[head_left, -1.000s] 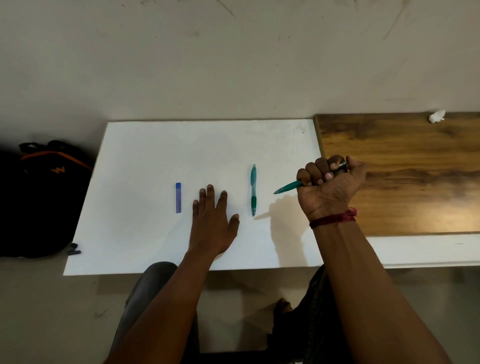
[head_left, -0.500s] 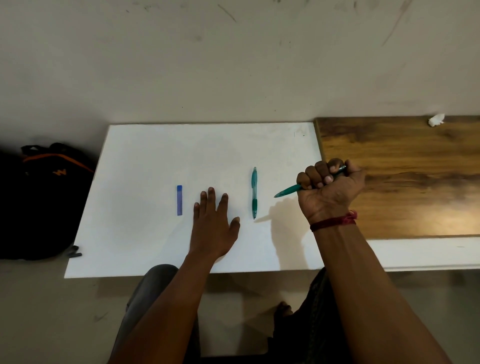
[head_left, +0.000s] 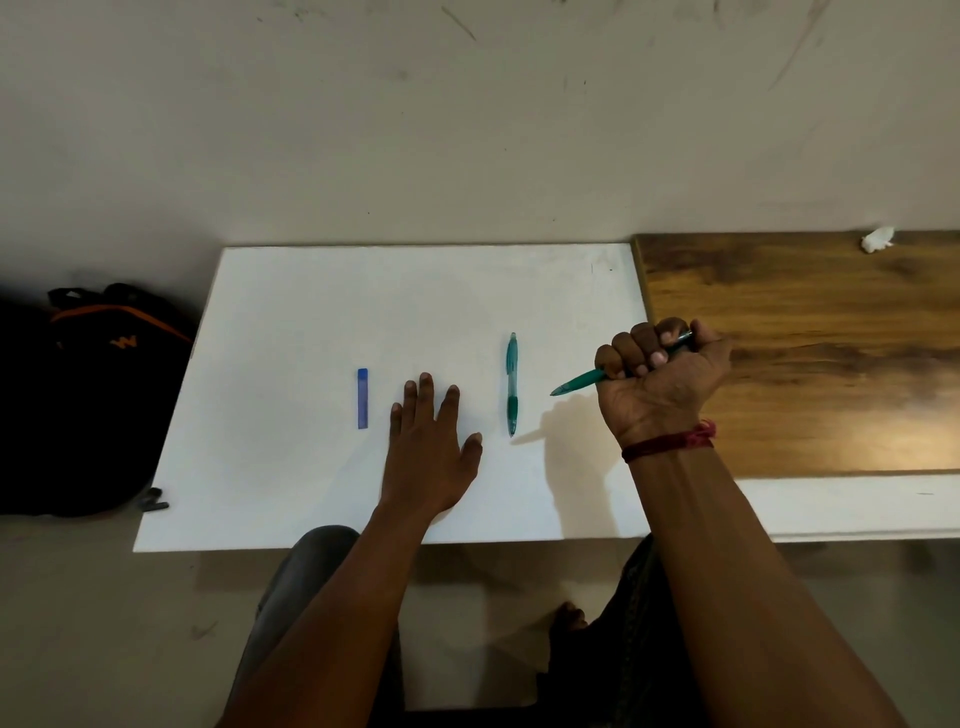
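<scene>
1. Almost nothing has changed in the last second: the right hand (head_left: 662, 379) keeps its grip closed on the green pen (head_left: 576, 383), raised over the desk (head_left: 311, 312), tip pointing left.
2. The left hand (head_left: 428, 457) lies flat, fingers straight, between a blue strip (head_left: 362, 398) and a second pen (head_left: 512, 384).
3. This is likely a pause in the work.
4. The bag (head_left: 78, 405) seems closed, and its contents are hidden.

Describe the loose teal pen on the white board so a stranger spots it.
Start at the white board. Between the flat left hand and the right hand lies a teal pen, tip toward the person. Unlike its twin gripped by the right hand, nothing touches it.
</scene>
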